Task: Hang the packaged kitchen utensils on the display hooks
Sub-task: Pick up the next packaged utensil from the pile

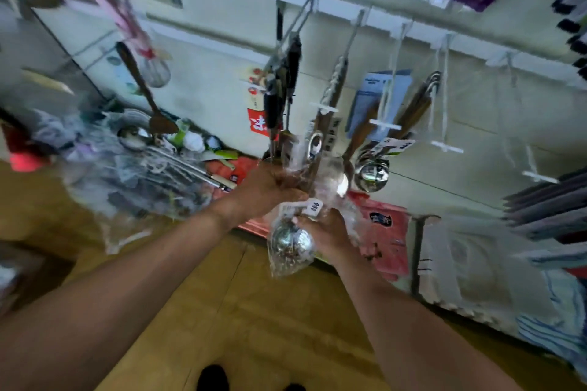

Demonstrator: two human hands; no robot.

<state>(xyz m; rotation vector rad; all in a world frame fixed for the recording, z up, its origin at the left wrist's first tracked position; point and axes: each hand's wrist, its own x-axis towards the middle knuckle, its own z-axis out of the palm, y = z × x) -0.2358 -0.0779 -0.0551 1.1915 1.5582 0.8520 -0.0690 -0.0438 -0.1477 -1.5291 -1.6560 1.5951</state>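
Gripping the clear plastic bag of a shiny round-bowled steel ladle [290, 243] with the right hand [328, 232], fingers curled on the wrapper beside its white label; clutching bunched clear wrapping just above with the left hand [270, 184], fingers closed round it; held below the long metal display hooks [352, 36] on the white wall rail [336, 6], near hanging wood-handled steel ladles [371, 171]; blurred throughout.

Both bare forearms reach forward and up, converging at centre. The left grip [270, 182] sits higher, fingers curled round clear wrapping [297, 155]. Just below it, the right grip [328, 232] holds a bagged ladle [290, 241].
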